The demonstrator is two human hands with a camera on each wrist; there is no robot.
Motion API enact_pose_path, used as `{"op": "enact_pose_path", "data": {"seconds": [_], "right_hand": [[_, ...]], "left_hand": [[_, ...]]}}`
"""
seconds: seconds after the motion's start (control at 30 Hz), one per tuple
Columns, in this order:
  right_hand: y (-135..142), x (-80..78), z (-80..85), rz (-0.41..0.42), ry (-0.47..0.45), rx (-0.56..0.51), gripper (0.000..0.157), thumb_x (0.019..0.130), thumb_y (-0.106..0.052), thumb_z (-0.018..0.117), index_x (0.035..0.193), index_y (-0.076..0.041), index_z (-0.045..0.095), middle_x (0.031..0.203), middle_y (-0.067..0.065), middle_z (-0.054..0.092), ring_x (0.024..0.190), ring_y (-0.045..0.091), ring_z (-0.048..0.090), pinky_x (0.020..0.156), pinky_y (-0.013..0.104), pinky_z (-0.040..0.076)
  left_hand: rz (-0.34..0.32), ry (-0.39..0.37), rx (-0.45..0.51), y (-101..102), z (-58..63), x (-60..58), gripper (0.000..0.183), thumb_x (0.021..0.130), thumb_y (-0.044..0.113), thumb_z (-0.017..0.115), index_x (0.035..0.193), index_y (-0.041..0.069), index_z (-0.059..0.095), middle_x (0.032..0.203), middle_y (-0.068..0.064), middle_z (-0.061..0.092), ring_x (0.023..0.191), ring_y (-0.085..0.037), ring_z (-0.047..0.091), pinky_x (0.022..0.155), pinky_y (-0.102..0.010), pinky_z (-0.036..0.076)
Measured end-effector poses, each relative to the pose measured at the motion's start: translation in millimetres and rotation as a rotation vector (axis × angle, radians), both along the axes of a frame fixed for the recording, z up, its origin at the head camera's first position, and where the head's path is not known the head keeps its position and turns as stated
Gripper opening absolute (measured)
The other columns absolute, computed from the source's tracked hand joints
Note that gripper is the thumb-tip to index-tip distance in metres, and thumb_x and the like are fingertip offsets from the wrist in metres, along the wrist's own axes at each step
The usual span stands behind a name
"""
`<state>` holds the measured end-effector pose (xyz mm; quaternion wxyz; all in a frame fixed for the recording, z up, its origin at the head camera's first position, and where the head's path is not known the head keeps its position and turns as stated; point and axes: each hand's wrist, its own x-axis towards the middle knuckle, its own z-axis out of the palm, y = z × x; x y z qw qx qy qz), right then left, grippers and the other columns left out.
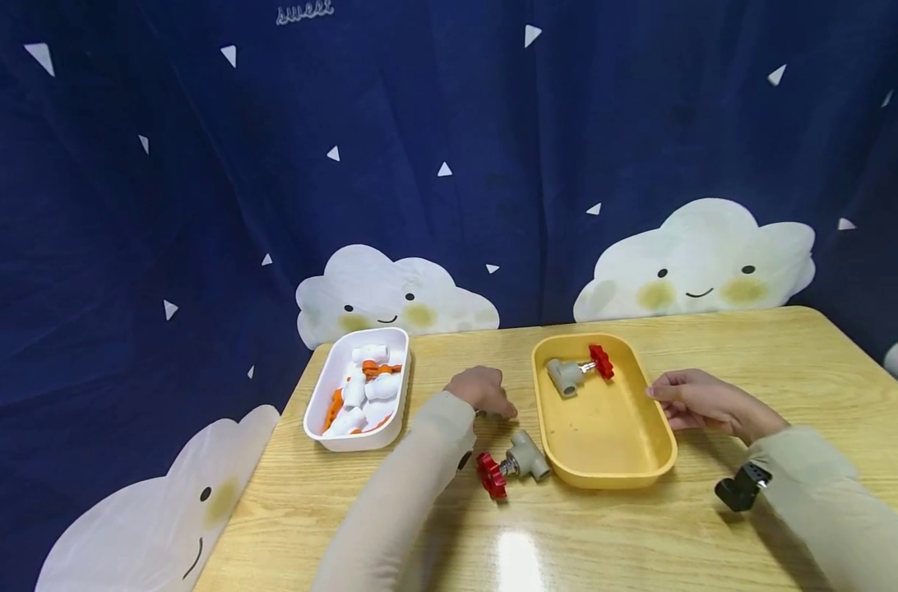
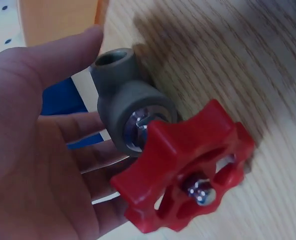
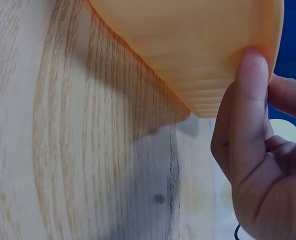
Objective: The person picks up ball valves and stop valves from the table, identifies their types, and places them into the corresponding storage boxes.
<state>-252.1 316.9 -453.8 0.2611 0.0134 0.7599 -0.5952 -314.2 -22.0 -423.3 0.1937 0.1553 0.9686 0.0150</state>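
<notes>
My left hand (image 1: 486, 390) reaches down between the two trays. In the left wrist view a grey tee valve (image 2: 133, 110) with a red handwheel (image 2: 187, 170) lies between the spread thumb and fingers (image 2: 88, 125), fingertips hidden behind its body. In the head view the hand and sleeve mostly hide that valve. A similar valve (image 1: 523, 456) lies nearer me, against the yellow tray. At the right, my right hand (image 1: 704, 403) pinches the rim of the yellow tray (image 1: 604, 444); the right wrist view shows thumb and fingers gripping the tray wall (image 3: 207, 55). Another red-wheeled valve (image 1: 567, 376) lies inside that tray.
On the left stands a white tray (image 1: 360, 442) with several white pipe fittings (image 1: 381, 386) and orange pieces (image 1: 334, 409). Wood-grain tabletop (image 1: 752, 362) lies under everything. A dark blue curtain (image 1: 449, 107) with clouds hangs behind the table.
</notes>
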Motion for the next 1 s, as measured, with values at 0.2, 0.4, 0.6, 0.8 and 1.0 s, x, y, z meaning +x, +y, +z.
{"op": "enact_pose_path", "data": {"seconds": [0.2,0.4,0.6,0.8,1.0], "right_hand": [[-0.2,-0.7,-0.4,-0.002,-0.003,0.008,0.019,0.102,-0.020,0.051,0.102,-0.001,0.054,0.079,-0.001,0.062,0.069,0.007,0.065,0.065,0.024,0.060],[-0.7,-0.6,1.6,-0.006,-0.004,0.012,0.019,0.102,-0.020,0.051,0.103,-0.001,0.054,0.080,0.000,0.062,0.069,0.008,0.064,0.066,0.024,0.060],[-0.6,-0.4,0.7,-0.012,-0.008,0.013,0.019,0.102,-0.019,0.050,0.103,-0.001,0.054,0.079,0.000,0.062,0.069,0.008,0.065,0.066,0.024,0.060],[0.3,-1.4,-0.4,-0.009,-0.007,0.001,0.019,0.102,-0.020,0.050,0.103,-0.001,0.054,0.080,0.000,0.062,0.069,0.008,0.065,0.066,0.025,0.060],[-0.6,-0.6,-1.0,0.002,-0.001,-0.002,0.020,0.103,-0.020,0.050,0.104,-0.001,0.054,0.080,0.000,0.062,0.070,0.008,0.065,0.066,0.024,0.060]], "left_hand": [[-0.045,-0.005,0.002,0.9,-5.6,-3.5,0.040,0.085,0.042,0.075,0.115,0.019,0.065,0.111,0.002,0.066,0.095,-0.015,0.060,0.082,-0.033,0.054],[0.006,0.015,0.005,-2.7,-1.6,-1.4,0.028,0.086,0.046,0.072,0.085,0.018,0.066,0.085,0.003,0.064,0.074,-0.015,0.056,0.066,-0.031,0.049],[0.112,0.051,-0.003,-8.2,-4.1,-1.9,0.039,0.088,0.055,0.066,0.075,0.018,0.065,0.082,0.002,0.064,0.072,-0.015,0.057,0.065,-0.031,0.051],[0.052,0.047,-0.004,-18.8,-1.1,-8.7,0.029,0.092,0.046,0.061,0.092,0.017,0.069,0.098,0.000,0.070,0.083,-0.016,0.061,0.070,-0.032,0.052],[-0.245,0.092,0.044,-32.0,1.6,-9.6,0.042,0.094,0.017,0.059,0.136,0.020,0.058,0.137,0.001,0.061,0.117,-0.016,0.061,0.095,-0.034,0.052]]}}
